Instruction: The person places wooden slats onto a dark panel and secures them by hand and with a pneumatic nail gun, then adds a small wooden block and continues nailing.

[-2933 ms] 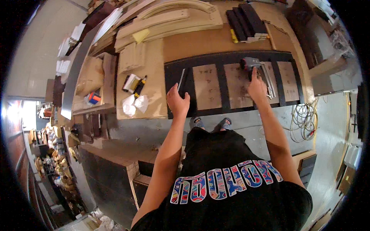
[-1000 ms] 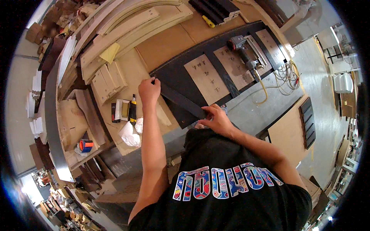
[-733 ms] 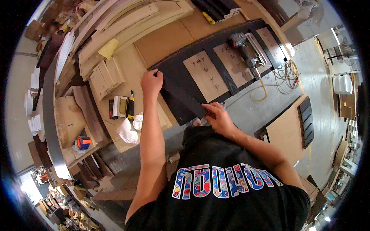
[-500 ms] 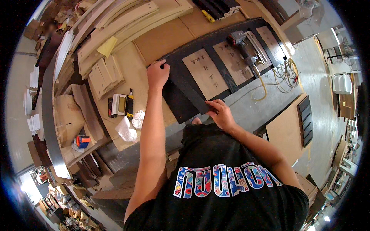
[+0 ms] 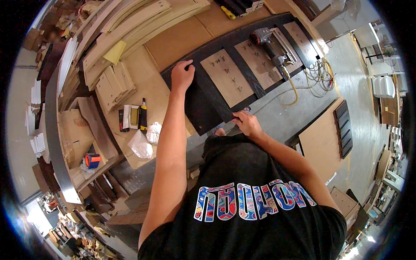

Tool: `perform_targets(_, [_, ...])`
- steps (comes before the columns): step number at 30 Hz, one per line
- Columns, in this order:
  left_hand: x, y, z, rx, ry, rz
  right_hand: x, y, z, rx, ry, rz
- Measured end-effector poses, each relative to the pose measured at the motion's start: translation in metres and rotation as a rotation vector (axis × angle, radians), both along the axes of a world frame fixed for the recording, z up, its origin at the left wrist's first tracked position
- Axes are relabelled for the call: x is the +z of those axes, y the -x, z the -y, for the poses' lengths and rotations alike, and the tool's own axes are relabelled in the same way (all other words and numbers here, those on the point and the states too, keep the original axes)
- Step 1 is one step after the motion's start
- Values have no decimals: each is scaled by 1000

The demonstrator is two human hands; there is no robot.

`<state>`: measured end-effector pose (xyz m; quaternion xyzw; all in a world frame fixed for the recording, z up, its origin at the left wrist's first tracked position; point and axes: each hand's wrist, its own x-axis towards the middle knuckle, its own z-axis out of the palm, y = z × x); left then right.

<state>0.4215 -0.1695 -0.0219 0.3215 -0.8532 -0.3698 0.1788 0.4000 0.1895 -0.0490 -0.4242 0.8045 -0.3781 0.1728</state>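
A black framed panel [image 5: 237, 60] lies on the bench, with pale wood fields between its black crossbars. A narrow black strip [image 5: 216, 99] runs across its left part. My left hand [image 5: 183, 76] is closed at the strip's far end, thumb and forefinger curled at the panel's far edge. Pinched at the near end is my right hand [image 5: 249, 123], its fingertips on the strip by the panel's near edge. A nail gun [image 5: 269, 47] rests on the panel's right half, joined to a yellow air hose [image 5: 295, 92].
Stacked pale wood boards [image 5: 130, 30] line the bench's far left. A yellow-black utility knife [image 5: 143, 114] and crumpled white paper [image 5: 141, 145] lie left of my left forearm. An orange-blue tape roll [image 5: 92, 160] sits on the left shelf. Coiled hose [image 5: 320, 77] hangs at the right.
The strip's near end has shifted slightly away from me and lies closer in line with the panel's near edge. My right fingers have drawn closer together. The whole view has shifted slightly.
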Motion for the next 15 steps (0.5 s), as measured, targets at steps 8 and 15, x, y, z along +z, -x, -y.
perform_targets(8, [-2, 4, 2, -12, -19, -15, -9, 4, 0, -10, -24, -38])
perform_targets(15, [-5, 6, 4, -22, -27, -20, -5, 5, 3, -14, -22, -46])
